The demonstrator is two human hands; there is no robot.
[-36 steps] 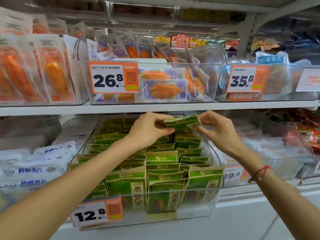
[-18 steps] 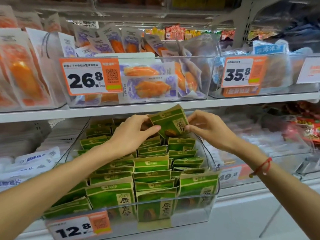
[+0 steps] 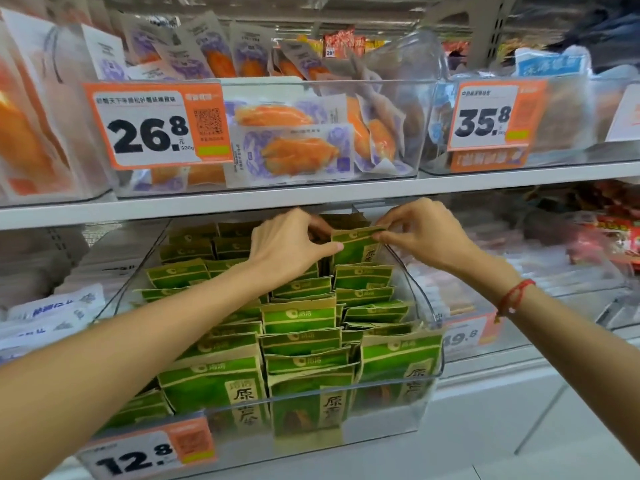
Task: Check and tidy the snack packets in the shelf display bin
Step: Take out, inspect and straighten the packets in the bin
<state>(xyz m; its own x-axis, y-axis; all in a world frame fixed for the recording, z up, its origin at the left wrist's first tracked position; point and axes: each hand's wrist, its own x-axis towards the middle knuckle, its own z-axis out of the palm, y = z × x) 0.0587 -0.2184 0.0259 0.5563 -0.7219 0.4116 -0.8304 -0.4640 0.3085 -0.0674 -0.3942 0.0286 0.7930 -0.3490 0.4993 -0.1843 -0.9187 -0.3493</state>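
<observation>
Two hands meet on one green packet (image 3: 358,245) at the back of the clear display bin (image 3: 346,401). Your left hand (image 3: 289,247) has its fingers curled over the packet's left top corner, thumb pressed against the front face. Your right hand (image 3: 424,233) pinches the right end of the top seal between thumb and fingertips.

Half a second ago you had this packet raised and tilted, its printed face turned toward you. Now it stands upright and lower, its base down among the back rows at about 12 o'clock from the bin's centre, just under the edge of the upper shelf (image 3: 311,195). That suggests the check on this one is finished and you are slotting it back.

Outward from the hands, the other green packets (image 3: 298,318) stand in roughly three columns running toward you. Those at 1 to 2 o'clock along the right wall lean flatter than the rest and probably need straightening next. At 7 o'clock the 12.8 price tag (image 3: 147,452) hangs on the front wall.
</observation>
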